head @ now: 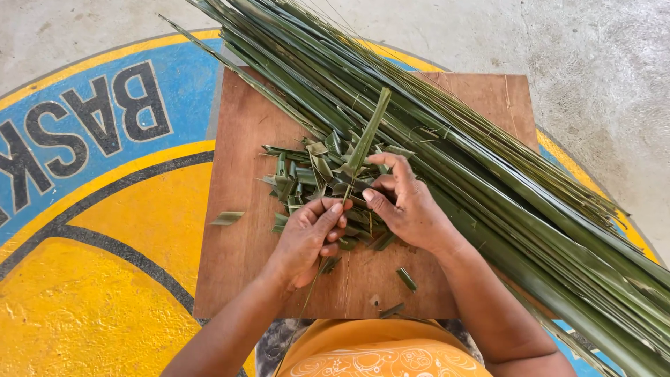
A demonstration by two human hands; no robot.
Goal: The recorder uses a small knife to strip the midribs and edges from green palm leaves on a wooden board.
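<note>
A single green palm leaf strip [366, 139] stands tilted over a brown wooden board [241, 230]. My left hand [307, 241] pinches its thin lower end, and the pale midrib trails down toward my lap. My right hand [408, 206] grips the same strip just above, fingers curled around it. Under both hands lies a heap of several short cut leaf pieces [303, 174].
A large bundle of long green palm leaves [488, 188] runs diagonally from the top centre to the bottom right, over the board's right side. Loose leaf bits [228, 218] lie on the board. Around it is a painted yellow and blue floor [105, 230] and grey concrete [600, 63].
</note>
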